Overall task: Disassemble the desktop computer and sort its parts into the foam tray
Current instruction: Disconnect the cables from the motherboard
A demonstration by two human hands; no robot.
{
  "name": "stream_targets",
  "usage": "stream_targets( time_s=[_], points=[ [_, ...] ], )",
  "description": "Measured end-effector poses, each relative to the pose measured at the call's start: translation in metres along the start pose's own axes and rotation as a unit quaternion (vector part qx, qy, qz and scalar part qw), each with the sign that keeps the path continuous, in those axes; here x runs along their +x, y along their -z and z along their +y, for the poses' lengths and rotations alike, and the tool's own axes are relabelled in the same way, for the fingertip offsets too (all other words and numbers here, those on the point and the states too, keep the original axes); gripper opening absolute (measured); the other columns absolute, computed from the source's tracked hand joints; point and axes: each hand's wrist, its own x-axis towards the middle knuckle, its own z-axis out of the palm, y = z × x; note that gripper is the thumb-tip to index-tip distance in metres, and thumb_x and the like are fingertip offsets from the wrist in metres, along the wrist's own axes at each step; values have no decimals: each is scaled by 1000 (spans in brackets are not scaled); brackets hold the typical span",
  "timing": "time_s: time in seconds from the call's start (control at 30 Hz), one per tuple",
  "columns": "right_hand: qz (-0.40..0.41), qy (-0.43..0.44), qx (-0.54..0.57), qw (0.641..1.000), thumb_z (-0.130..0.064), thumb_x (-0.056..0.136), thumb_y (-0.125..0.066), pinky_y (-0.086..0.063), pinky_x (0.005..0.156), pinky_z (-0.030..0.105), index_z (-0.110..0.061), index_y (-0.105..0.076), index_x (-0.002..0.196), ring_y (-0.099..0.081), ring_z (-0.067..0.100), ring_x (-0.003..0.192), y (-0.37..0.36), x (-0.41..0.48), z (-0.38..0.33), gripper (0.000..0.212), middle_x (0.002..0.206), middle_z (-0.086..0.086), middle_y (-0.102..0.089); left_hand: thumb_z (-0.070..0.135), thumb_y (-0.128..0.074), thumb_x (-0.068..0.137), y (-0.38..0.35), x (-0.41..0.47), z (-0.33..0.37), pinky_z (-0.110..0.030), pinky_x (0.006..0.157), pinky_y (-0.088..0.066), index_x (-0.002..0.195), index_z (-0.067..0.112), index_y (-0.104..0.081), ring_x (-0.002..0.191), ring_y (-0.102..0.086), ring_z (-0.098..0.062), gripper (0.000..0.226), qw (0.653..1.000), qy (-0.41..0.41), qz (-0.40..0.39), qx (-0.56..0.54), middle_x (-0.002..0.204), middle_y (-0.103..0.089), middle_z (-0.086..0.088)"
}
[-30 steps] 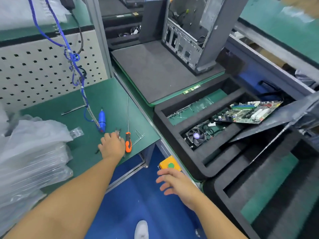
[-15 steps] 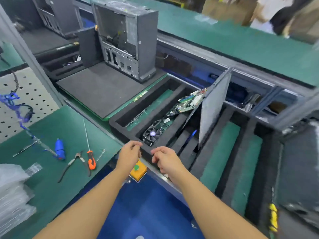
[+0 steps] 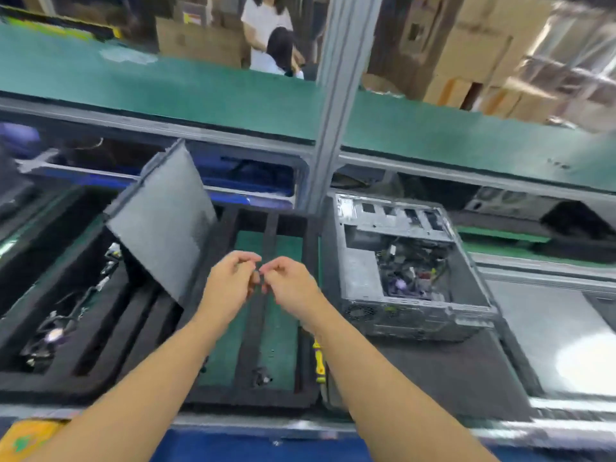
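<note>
My left hand and my right hand hang side by side over the black foam tray. Both have curled fingers and their fingertips meet; I see nothing between them. The open desktop case lies on its side on a foam mat to the right of my hands, with cables and metal bays showing inside. A grey side panel leans upright in the tray to my left. A fan with cables lies in a left compartment.
A yellow-handled screwdriver lies between tray and case mat. A small dark part sits in a green-floored compartment. A shiny metal panel lies far right. An aluminium post rises behind the tray. People stand beyond the green shelf.
My view swung right from the tool mat to the tray and a second case. My left hand left the tools and both hands rose over the tray, fingertips together.
</note>
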Motion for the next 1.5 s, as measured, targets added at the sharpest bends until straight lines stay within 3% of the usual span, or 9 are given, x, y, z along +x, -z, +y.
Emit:
stream_targets(
  time_s=[0.27, 0.37, 0.47, 0.7, 0.87, 1.13, 1.23, 1.33, 1.5],
  points=[
    [107, -45, -205, 972, -24, 91, -50, -51, 81, 38, -21, -59, 97, -61, 28, 94, 187, 18, 92, 11, 99, 5, -67, 19, -57, 90, -184, 16, 10, -29, 89, -44, 107, 34, -57, 101, -57, -7, 22, 956, -108, -122, 243, 117, -57, 6],
    [98, -54, -347, 931, -31, 95, -49, -49, 85, 41, -19, -56, 104, -57, 30, 98, 234, 23, 131, 17, 103, 5, -62, 31, -54, 94, -230, 28, 5, -37, 110, -34, 133, 23, -51, 137, -38, -20, 40, 879, -144, -142, 431, 152, -37, 0],
    [52, -78, -404, 910, -41, 101, -38, -46, 82, 41, -18, -54, 106, -59, 31, 95, 262, 23, 169, 29, 101, 6, -64, 38, -43, 100, -255, 39, -4, -41, 119, -26, 147, 19, -39, 150, -19, -23, 52, 805, -170, -143, 551, 163, -20, -4],
    [-4, -108, -408, 907, -43, 92, -28, -41, 67, 37, -21, -54, 84, -56, 29, 74, 270, 27, 194, 35, 85, 4, -62, 58, -36, 94, -268, 38, -27, -44, 117, -18, 148, 23, -30, 148, -17, -20, 65, 767, -191, -91, 606, 158, -27, 2],
    [-56, -142, -403, 902, -39, 93, -26, -43, 79, 42, -17, -58, 104, -60, 32, 94, 272, 33, 192, 40, 112, 10, -65, 55, -39, 88, -266, 42, -28, -59, 118, -2, 155, 30, -9, 152, 3, -21, 78, 763, -147, -120, 617, 164, -7, 5],
    [-99, -181, -373, 904, -37, 94, -29, -42, 86, 43, -12, -59, 117, -59, 32, 106, 267, 31, 193, 46, 126, 14, -62, 63, -34, 77, -256, 40, -25, -58, 104, -30, 150, 36, -17, 142, -15, -12, 80, 769, -146, -127, 609, 152, -20, 14],
    [-109, -187, -333, 918, -37, 92, -35, -44, 82, 39, -10, -60, 105, -57, 29, 88, 268, 32, 194, 39, 110, 14, -64, 64, -34, 73, -256, 40, -25, -55, 102, -28, 143, 39, -27, 134, -25, -12, 75, 762, -159, -103, 619, 142, -32, 14],
    [-36, -188, -186, 964, -32, 93, -45, -35, 59, 31, -17, -42, 73, -41, 21, 57, 281, 39, 193, 26, 67, 4, -50, 62, -34, 77, -265, 51, -19, -52, 102, -23, 131, 37, -43, 119, -41, -17, 61, 755, -170, -70, 630, 122, -48, 9],
    [241, -164, -47, 955, -26, 96, -47, -45, 60, 34, -13, -46, 101, -54, 19, 69, 310, 61, 195, 14, 93, 8, -62, 55, -36, 90, -282, 75, -12, -45, 99, -27, 115, 27, -57, 106, -47, -17, 43, 764, -187, -44, 616, 109, -52, 5]
  ],
)
